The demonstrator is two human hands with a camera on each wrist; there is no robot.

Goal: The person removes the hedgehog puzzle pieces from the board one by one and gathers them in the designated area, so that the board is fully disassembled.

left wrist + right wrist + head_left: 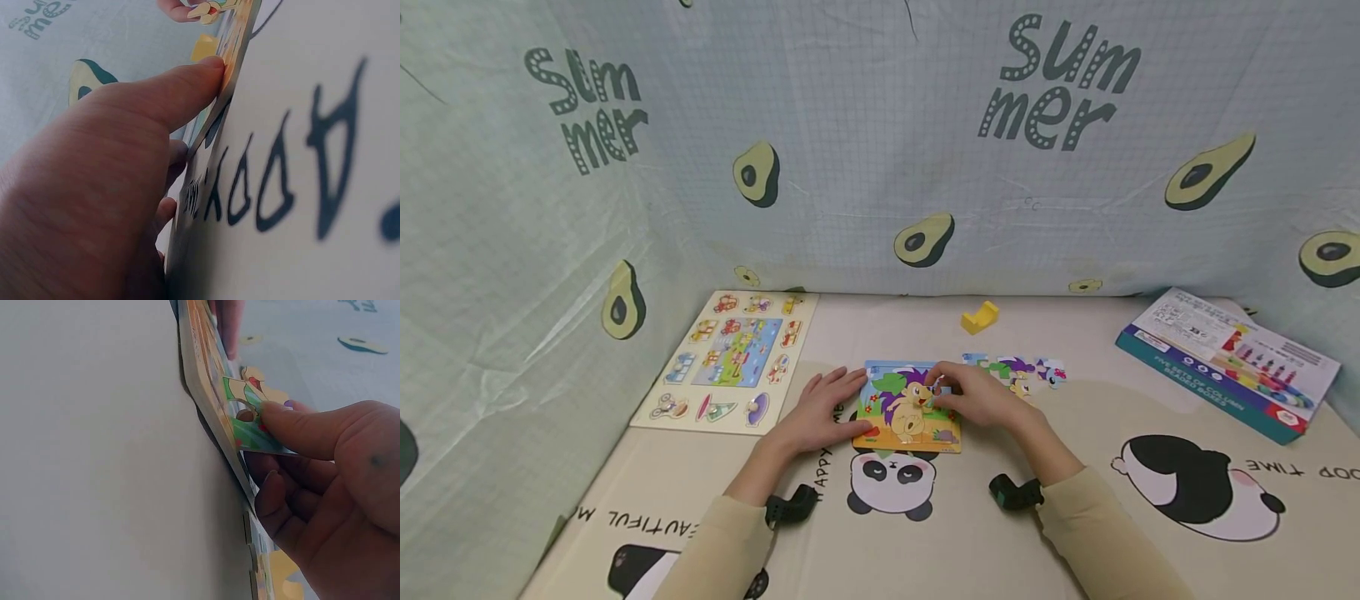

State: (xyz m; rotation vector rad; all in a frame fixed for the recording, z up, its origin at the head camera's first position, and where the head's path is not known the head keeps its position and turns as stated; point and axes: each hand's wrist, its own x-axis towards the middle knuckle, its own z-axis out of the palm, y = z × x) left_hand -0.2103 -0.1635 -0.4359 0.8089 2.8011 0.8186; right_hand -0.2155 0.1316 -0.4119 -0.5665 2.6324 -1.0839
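Observation:
A hedgehog jigsaw board [951, 445] lies flat before me, much of its picture filled in. Along its left edge rests my left hand [820, 417], fingers spread; in the left wrist view the thumb [197, 87] presses the board's top by the edge. My right hand [983, 397] is over the board's right side. Between its thumb and fingers it pinches a jigsaw piece [250, 431] with green and cream patches, tilted above the board's surface in the right wrist view. Loose jigsaw pieces [1051, 372] lie just right of the board, partly hidden behind the right hand.
At the back left lies a larger picture board [805, 333] with vehicle and toy shapes. A yellow tape-dispenser-like object [980, 318] stands behind the pieces. To the far right is a teal and white box [1225, 358]. Printed cloth walls [850, 150] enclose the back and left.

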